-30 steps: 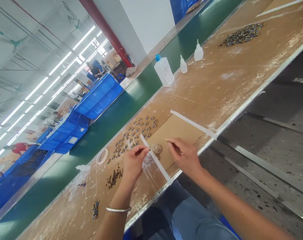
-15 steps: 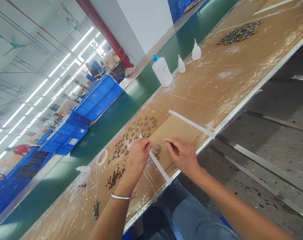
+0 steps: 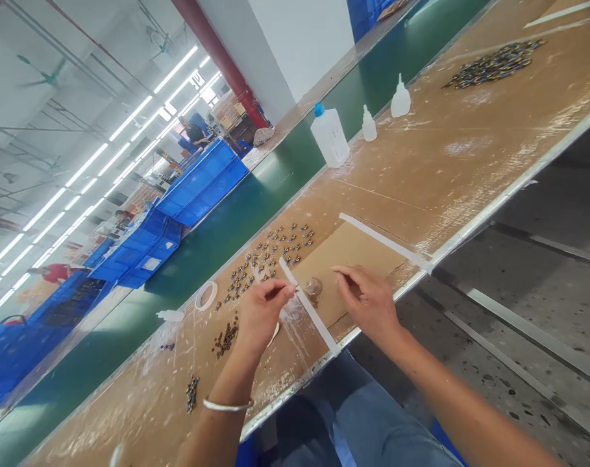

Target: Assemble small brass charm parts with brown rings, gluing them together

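Observation:
My left hand (image 3: 259, 312) hovers over the brown bench with thumb and fingers pinched on something too small to make out, beside a white strip (image 3: 309, 314). My right hand (image 3: 367, 299) is opposite it, fingers pinched over the cardboard sheet (image 3: 353, 256); what it holds, if anything, is too small to see. A small clear glue puddle or dish (image 3: 314, 287) lies between the hands. Several small blue and gold parts (image 3: 270, 256) are laid out just beyond the left hand. A little heap of dark brown parts (image 3: 225, 338) sits left of it.
A tape ring (image 3: 206, 295) and a small fallen bottle (image 3: 171, 316) lie at the left. A large bottle with a blue cap (image 3: 330, 136) and two small dropper bottles (image 3: 369, 124) (image 3: 400, 100) stand further along, beside a green conveyor belt (image 3: 256, 201). Another heap of parts (image 3: 494, 63) is far right. Blue crates (image 3: 197, 188) lie beyond the belt.
The left hand moved forward toward the laid-out parts, then drew back to beside the white strip. The right hand stayed pinched in place. The view shifted slightly.

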`<move>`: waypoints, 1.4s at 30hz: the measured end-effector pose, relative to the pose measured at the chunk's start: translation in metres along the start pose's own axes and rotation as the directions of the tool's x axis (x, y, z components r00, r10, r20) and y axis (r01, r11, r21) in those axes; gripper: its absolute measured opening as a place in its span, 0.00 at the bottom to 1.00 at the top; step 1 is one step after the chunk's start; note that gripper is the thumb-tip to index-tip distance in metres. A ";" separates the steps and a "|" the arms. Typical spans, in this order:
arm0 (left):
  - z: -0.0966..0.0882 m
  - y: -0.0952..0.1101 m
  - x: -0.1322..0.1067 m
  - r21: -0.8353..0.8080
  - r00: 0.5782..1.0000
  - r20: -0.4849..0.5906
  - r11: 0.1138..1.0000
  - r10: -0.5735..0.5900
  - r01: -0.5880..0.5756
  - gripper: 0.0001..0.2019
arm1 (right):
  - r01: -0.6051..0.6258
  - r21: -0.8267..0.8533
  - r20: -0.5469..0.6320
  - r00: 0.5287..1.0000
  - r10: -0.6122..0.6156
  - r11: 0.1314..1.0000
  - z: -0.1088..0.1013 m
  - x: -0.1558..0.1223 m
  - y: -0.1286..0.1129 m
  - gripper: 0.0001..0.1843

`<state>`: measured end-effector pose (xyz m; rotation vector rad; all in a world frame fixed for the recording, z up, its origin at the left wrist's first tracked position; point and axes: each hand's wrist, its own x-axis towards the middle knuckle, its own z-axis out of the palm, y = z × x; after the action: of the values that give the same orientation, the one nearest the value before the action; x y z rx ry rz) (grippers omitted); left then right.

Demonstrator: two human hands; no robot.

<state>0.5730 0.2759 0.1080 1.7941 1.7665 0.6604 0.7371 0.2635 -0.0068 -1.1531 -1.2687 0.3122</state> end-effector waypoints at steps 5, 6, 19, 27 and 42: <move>-0.049 -0.058 -0.075 -0.260 0.935 -0.269 0.953 -0.230 0.159 0.11 | -0.022 0.010 0.019 1.000 0.022 1.000 -0.010 -0.003 -0.003 0.10; -0.059 -0.073 -0.093 -0.285 0.901 -0.334 0.941 -0.276 0.183 0.12 | -0.034 -0.015 0.022 0.999 0.034 0.999 -0.013 -0.004 -0.005 0.10; -0.070 -0.181 -0.201 -0.309 0.626 -0.597 0.864 -0.502 0.398 0.12 | 0.116 0.478 0.455 0.815 -0.359 0.870 0.074 -0.107 -0.118 0.12; -0.062 -0.177 -0.193 -0.200 0.626 -0.594 0.847 -0.505 0.493 0.10 | -0.077 0.410 0.625 0.749 -0.219 0.909 0.109 -0.120 -0.117 0.09; -0.061 -0.168 -0.179 -0.185 0.601 -0.580 0.807 -0.550 0.561 0.10 | -0.069 0.403 0.628 0.747 -0.221 0.913 0.106 -0.119 -0.114 0.09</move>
<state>0.4031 0.0993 0.0440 0.9314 2.6004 1.0190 0.5616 0.1772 0.0018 -0.6241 -1.7623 0.9464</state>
